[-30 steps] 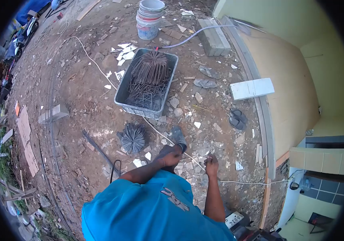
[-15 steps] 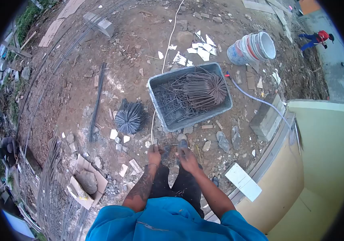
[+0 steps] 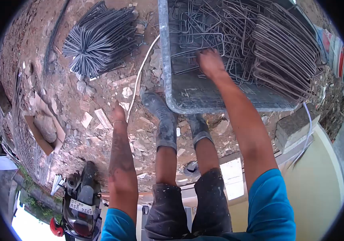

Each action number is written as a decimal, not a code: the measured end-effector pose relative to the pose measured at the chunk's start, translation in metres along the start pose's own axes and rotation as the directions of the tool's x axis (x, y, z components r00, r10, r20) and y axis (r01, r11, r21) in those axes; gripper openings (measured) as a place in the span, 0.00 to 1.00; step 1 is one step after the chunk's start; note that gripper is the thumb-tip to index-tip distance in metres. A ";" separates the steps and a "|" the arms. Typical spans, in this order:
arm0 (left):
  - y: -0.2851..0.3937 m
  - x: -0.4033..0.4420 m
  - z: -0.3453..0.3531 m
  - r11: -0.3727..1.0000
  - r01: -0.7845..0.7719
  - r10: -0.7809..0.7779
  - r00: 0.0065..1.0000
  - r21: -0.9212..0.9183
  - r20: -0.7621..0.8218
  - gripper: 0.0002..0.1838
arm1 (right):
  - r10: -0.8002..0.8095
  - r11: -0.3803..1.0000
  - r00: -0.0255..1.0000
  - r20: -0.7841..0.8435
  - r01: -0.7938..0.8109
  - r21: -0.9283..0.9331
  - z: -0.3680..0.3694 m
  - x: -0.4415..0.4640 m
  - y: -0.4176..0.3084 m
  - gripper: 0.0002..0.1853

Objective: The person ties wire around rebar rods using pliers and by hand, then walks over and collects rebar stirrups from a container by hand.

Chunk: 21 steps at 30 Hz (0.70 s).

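My right hand (image 3: 211,63) reaches into the grey plastic tub (image 3: 166,60), at loose bent metal rods (image 3: 196,36). Its fingers are curled down among them, and what they hold, if anything, is hidden. A neat stack of brown bent rods (image 3: 286,52) fills the tub's right side. My left hand (image 3: 119,112) hangs over the ground left of my boots, its fingers too unclear to read. Above it to the left, a bundle of grey bent rods (image 3: 95,40) stands on the dirt, beside a white cable (image 3: 143,66).
Torn cardboard holding a stone (image 3: 45,127) lies at left, near long thin rods (image 3: 21,116). A parked motorcycle (image 3: 81,201) is at lower left. Concrete blocks (image 3: 296,128), stacked buckets (image 3: 336,52) and a white board (image 3: 233,178) are at right.
The view has come closer to the tub. My right hand has moved forward from near my legs into the tub, while my left hand has moved apart to the left.
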<state>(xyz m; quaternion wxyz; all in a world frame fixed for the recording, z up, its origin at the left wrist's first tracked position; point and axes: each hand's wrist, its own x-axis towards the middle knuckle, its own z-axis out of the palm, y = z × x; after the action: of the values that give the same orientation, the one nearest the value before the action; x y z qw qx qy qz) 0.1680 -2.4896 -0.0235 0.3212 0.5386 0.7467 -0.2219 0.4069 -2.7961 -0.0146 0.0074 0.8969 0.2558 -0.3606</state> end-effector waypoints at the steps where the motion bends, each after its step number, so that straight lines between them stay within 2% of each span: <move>1: -0.015 0.019 0.004 0.974 -0.200 0.207 0.977 -0.102 0.058 0.39 | -0.071 0.996 0.974 -0.215 0.080 0.033 0.005 -0.004 0.001 0.15; 2: -0.017 0.003 0.000 0.975 -0.192 0.199 0.978 -0.113 0.062 0.39 | -0.079 0.996 0.974 -0.211 0.085 0.020 -0.008 -0.012 -0.003 0.15; 4: -0.002 -0.064 -0.016 0.885 -0.463 0.466 0.876 -0.055 0.128 0.37 | 0.097 0.970 0.969 -0.226 -0.041 0.240 -0.060 -0.046 -0.015 0.17; 6: 0.025 -0.133 -0.038 0.862 -0.448 0.504 0.808 -0.237 0.306 0.36 | 0.311 0.835 0.931 -0.192 -0.171 0.523 -0.108 -0.086 -0.020 0.20; 8: 0.055 -0.185 -0.060 0.868 -0.230 0.466 0.684 -0.440 0.561 0.38 | 0.318 0.781 0.925 -0.209 -0.131 0.610 -0.135 -0.130 -0.018 0.22; 9: 0.077 -0.210 -0.069 0.877 0.021 0.408 0.495 -0.481 0.767 0.38 | 0.181 0.804 0.938 -0.295 0.031 0.593 -0.147 -0.153 -0.015 0.22; 10: 0.096 -0.233 -0.078 0.864 0.265 0.370 0.242 -0.428 0.897 0.39 | 0.042 0.803 0.926 -0.375 0.192 0.564 -0.156 -0.171 -0.015 0.22; 11: 0.112 -0.257 -0.082 0.864 0.255 0.380 0.236 -0.435 0.894 0.39 | 0.042 0.805 0.921 -0.388 0.199 0.559 -0.164 -0.183 -0.020 0.22; 13: 0.134 -0.290 -0.088 0.916 0.329 0.216 0.079 -0.230 0.973 0.34 | -0.205 0.753 0.834 -0.512 0.469 0.462 -0.176 -0.193 -0.026 0.21; 14: 0.139 -0.294 -0.092 0.920 0.320 0.213 0.081 -0.228 0.974 0.34 | -0.198 0.751 0.832 -0.518 0.469 0.465 -0.176 -0.190 -0.026 0.21; 16: 0.143 -0.299 -0.098 0.932 0.232 0.243 0.165 -0.277 0.956 0.29 | -0.354 0.684 0.765 -0.538 0.604 0.409 -0.170 -0.177 -0.027 0.19; 17: 0.151 -0.306 -0.104 0.898 0.338 0.222 0.207 -0.283 0.953 0.21 | -0.349 0.682 0.766 -0.540 0.603 0.414 -0.175 -0.165 -0.028 0.19; 18: 0.152 -0.305 -0.109 0.901 0.338 0.207 0.213 -0.271 0.955 0.21 | -0.342 0.682 0.708 -0.618 0.639 0.355 -0.182 -0.152 -0.031 0.18; 19: 0.153 -0.299 -0.113 0.868 0.335 0.292 0.254 -0.367 0.922 0.19 | -0.337 0.683 0.637 -0.694 0.673 0.286 -0.184 -0.132 -0.032 0.17; 20: 0.153 -0.294 -0.116 0.824 0.329 0.374 0.295 -0.461 0.879 0.17 | -0.139 0.720 0.613 -0.777 0.602 0.346 -0.174 -0.107 -0.029 0.19; 21: 0.153 -0.293 -0.117 0.804 0.233 0.435 0.397 -0.547 0.808 0.14 | 0.064 0.738 0.560 -0.826 0.531 0.417 -0.158 -0.077 -0.024 0.20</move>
<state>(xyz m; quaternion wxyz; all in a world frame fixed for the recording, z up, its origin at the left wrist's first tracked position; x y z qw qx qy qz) 0.3472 -2.5547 0.2705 0.8360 0.2481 0.4387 -0.2169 0.4506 -2.7787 0.1561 -0.4581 0.8609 0.2206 0.0197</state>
